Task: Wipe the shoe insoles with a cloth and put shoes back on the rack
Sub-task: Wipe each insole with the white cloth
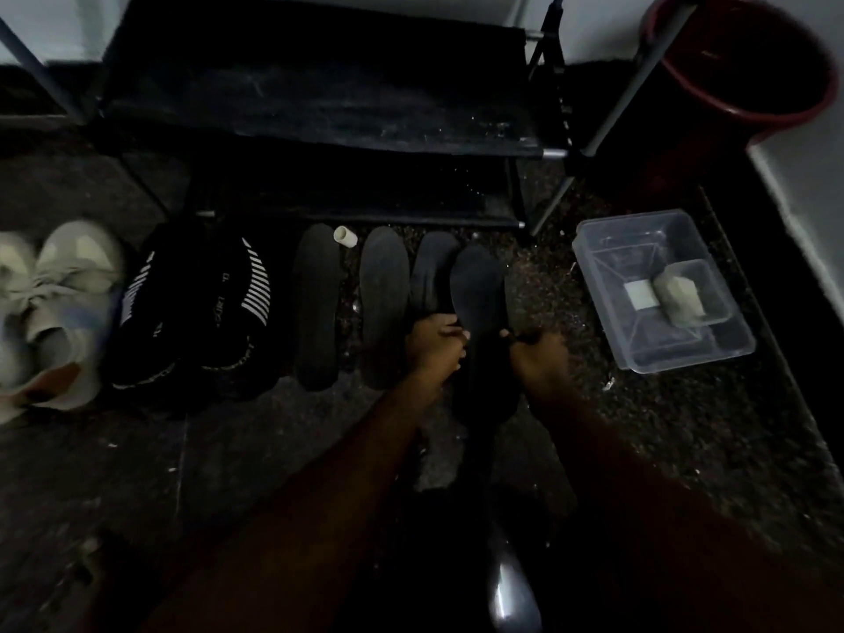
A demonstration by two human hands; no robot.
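Two hands, left hand (434, 351) and right hand (539, 360) each gripped a side edge of one dark insole (477, 290) tilted up between them, three more insoles (383, 308) lay on the floor (548, 285) just beyond, two black striped shoes (201, 312) and two pale sneakers (55, 303) stood left, one rack (319, 107) behind.

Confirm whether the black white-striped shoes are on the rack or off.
Off: the black white-striped shoes sit on the floor before the black fabric-shelved rack.
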